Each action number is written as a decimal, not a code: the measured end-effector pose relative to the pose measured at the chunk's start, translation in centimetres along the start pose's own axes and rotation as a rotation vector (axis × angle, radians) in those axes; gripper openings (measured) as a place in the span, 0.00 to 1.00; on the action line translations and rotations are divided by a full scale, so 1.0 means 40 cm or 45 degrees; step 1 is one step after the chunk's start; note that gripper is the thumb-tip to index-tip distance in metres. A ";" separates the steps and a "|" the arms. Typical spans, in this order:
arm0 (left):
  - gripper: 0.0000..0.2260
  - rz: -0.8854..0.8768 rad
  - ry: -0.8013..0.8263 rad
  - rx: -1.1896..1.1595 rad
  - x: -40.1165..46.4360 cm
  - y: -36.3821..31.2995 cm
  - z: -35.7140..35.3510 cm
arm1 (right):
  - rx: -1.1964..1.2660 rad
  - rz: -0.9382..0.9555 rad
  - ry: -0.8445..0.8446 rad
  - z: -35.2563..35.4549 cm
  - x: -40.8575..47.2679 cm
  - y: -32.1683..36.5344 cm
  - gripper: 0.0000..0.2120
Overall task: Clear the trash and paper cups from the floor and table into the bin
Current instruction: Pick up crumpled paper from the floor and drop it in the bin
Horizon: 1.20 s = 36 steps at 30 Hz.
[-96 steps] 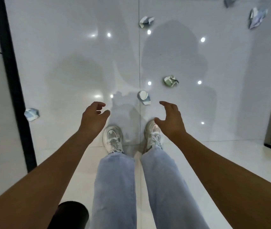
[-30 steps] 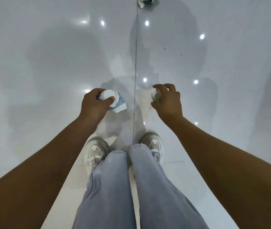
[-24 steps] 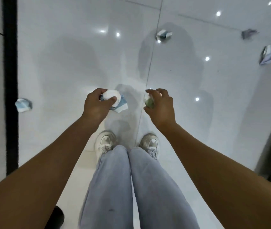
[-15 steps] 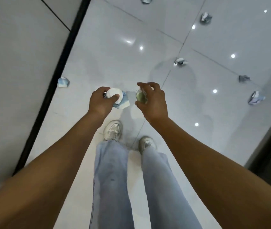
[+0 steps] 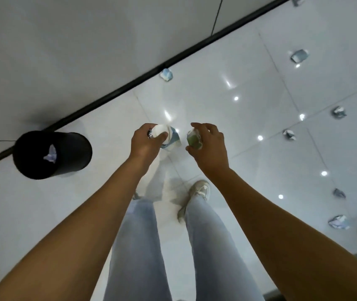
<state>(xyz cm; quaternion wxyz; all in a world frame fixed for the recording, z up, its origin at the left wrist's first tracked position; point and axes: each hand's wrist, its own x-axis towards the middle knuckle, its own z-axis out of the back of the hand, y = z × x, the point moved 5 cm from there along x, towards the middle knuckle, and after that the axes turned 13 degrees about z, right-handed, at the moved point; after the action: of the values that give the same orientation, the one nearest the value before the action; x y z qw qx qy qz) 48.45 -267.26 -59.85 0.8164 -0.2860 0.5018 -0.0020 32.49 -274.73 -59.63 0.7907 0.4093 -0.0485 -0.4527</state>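
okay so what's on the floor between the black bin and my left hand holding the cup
Nothing: the head view shows only bare glossy floor between the black bin and your left hand, which grips the crumpled paper cup.

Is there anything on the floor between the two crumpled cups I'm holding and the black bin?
Nothing visible does. The left hand grips the white-and-blue cup, the right hand the green one. The black bin stands to their left by the wall, with only bare tile between.

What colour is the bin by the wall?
Black. The round cylindrical bin shows in the head view, with a pale crumpled scrap inside.
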 end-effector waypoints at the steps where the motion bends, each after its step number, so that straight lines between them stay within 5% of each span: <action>1: 0.09 0.011 -0.010 -0.044 0.008 0.022 0.048 | -0.006 0.030 0.015 -0.030 0.007 0.037 0.28; 18: 0.14 0.293 -0.318 -0.354 0.141 0.513 0.871 | -0.117 0.311 0.357 -0.697 0.021 0.635 0.28; 30: 0.15 0.433 -0.532 -0.768 0.323 0.627 1.153 | -0.180 0.399 0.555 -0.971 0.024 0.841 0.28; 36: 0.15 0.395 -0.671 -0.624 0.457 0.610 1.215 | -0.173 0.428 0.562 -1.015 0.068 0.850 0.29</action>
<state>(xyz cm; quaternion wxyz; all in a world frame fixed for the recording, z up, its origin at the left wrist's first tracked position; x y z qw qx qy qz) 90.48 -229.57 -70.05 0.8154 -0.3838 0.2979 0.3149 75.23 -243.64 -63.74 0.8717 0.4303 0.0880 -0.2174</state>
